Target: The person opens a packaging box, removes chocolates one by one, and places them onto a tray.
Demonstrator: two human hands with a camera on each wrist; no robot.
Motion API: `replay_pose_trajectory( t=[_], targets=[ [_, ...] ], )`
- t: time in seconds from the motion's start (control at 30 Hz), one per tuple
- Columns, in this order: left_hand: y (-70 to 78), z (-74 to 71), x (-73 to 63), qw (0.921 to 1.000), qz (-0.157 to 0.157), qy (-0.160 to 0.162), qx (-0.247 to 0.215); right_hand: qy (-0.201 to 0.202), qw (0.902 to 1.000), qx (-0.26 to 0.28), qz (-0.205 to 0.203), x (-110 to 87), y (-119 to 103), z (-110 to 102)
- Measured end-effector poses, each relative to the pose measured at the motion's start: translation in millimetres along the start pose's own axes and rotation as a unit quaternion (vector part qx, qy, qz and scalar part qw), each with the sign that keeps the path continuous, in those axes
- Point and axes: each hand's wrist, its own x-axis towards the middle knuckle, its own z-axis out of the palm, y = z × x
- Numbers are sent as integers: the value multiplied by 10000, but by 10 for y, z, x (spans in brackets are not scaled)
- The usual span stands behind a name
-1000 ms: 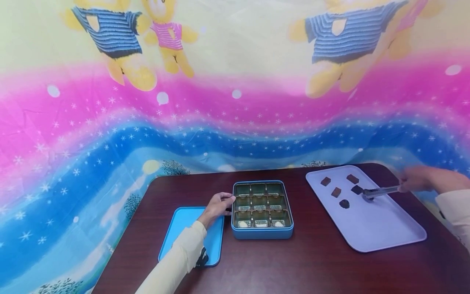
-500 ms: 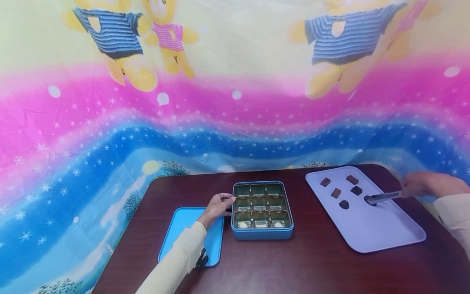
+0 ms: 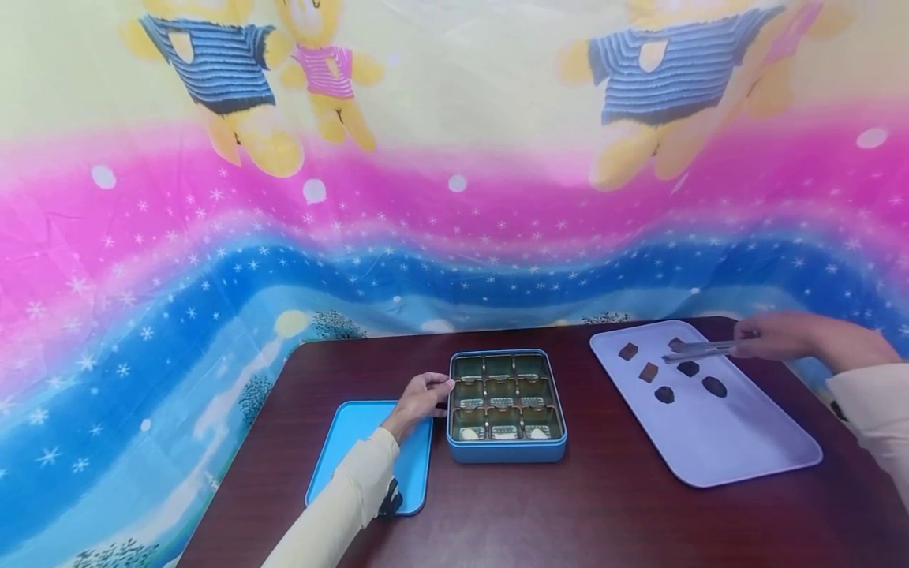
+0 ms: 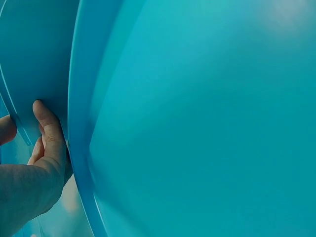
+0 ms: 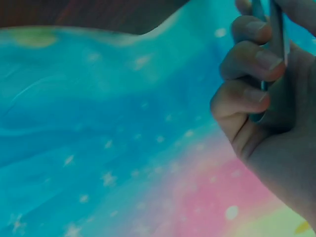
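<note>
My right hand [image 3: 784, 335] grips metal tongs [image 3: 710, 347]; in the right wrist view its fingers curl round their handle [image 5: 281, 98]. The tips stand apart over a brown block [image 3: 675, 343], partly covering it, at the far end of a pale lilac tray [image 3: 746, 442]. Near them lie a dark square piece [image 3: 688, 368], a dark oval piece [image 3: 714, 386] and other chocolate-like pieces. My left hand [image 3: 422, 398] rests its fingers against the left side of a blue tin [image 3: 507, 452] with gold compartments; the left wrist view shows the thumb along its wall [image 4: 49, 59].
A flat blue lid [image 3: 348, 442] lies left of the tin, partly under my left forearm. The dark wooden table [image 3: 568, 513] bears everything. A printed cloth [image 3: 454, 213] hangs behind it.
The tongs went from the dark square piece to the oval piece, then up and left to the brown block. The oval piece stays on the tray. My left hand and the tin have not moved.
</note>
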Motion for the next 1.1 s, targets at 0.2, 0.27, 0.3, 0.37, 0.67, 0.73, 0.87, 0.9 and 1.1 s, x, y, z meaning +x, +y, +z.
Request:
replay_pose_trajectory(
  t=[0.2,0.27,0.3,0.37,0.67,0.73,0.87,0.9,1.1],
  targets=[
    [-14,12,-1,10000,-34,-52,-17,143,9994,12,-326,147,-460,-78],
    [-16,15,-1,10000,-31,-60,-37,125,9988,84,-462,186,-607,-113],
    [-14,15,-1,10000,-28,-60,-32,135,9983,83,-568,205,-674,-130],
    [-10,16,-1,10000,-13,-47,-11,160,9973,23,-722,244,-805,-157],
    [-2,10,0,10000,0,-6,47,-58,9931,-3,-1174,444,-1382,-185],
    [-5,7,-1,10000,-17,24,83,-105,9921,-86,-1246,483,-1500,-186],
    [-7,0,-8,9999,-24,55,122,-89,9895,-334,-1406,550,-1730,-180],
    [-4,-1,-11,9999,-23,61,136,-73,9884,-391,-1469,568,-1784,-174],
    [7,-1,-15,9999,-25,21,124,-85,9817,-624,-1800,680,-2130,-104]
  ],
)
